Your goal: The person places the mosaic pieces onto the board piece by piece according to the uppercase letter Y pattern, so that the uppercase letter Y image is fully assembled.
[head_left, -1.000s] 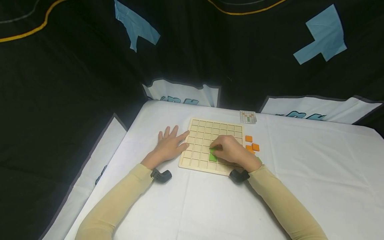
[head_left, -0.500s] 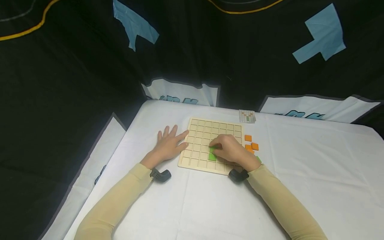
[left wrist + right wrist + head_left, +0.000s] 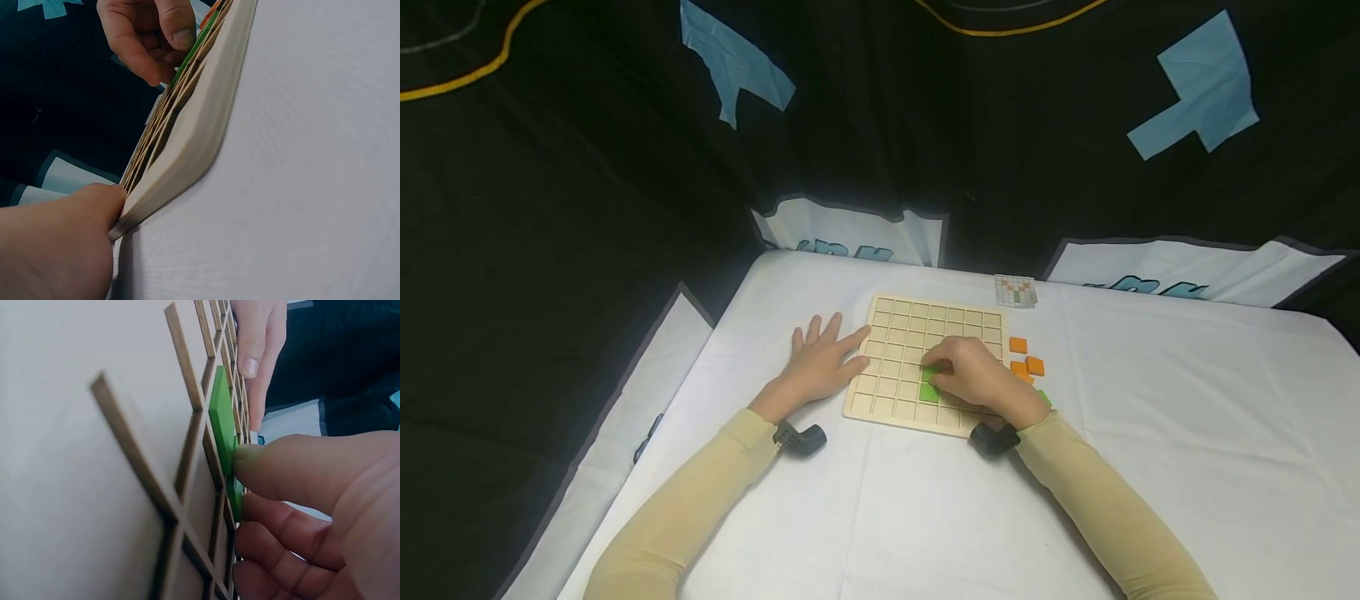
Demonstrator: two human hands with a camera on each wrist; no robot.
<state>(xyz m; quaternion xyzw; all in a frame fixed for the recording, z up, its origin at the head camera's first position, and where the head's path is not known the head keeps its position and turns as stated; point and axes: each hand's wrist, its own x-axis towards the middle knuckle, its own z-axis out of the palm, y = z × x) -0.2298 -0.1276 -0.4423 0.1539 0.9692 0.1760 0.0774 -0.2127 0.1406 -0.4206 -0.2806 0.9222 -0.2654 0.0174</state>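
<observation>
A wooden grid board (image 3: 884, 385) lies on the white cloth, its square cells framed by raised strips. One green square tile (image 3: 929, 392) sits in a cell near the front middle. Just behind it, a second green tile (image 3: 235, 503) is pinched between thumb and fingers of my right hand (image 3: 973, 371), low over the board and partly covered by them. My left hand (image 3: 815, 368) is spread flat at the board's left side, thumb and forefinger touching its edge. The left wrist view has the left thumb (image 3: 103, 203) at the board's edge.
Several orange tiles (image 3: 1034, 366) lie right of the board, with a green tile (image 3: 1043, 397) partly hidden by the right wrist. A small pattern card (image 3: 1015, 292) rests behind the board's right corner. A black curtain (image 3: 880, 125) hangs behind the table.
Both hands keep their places on the board and at its edge. The head view has shifted very slightly.
</observation>
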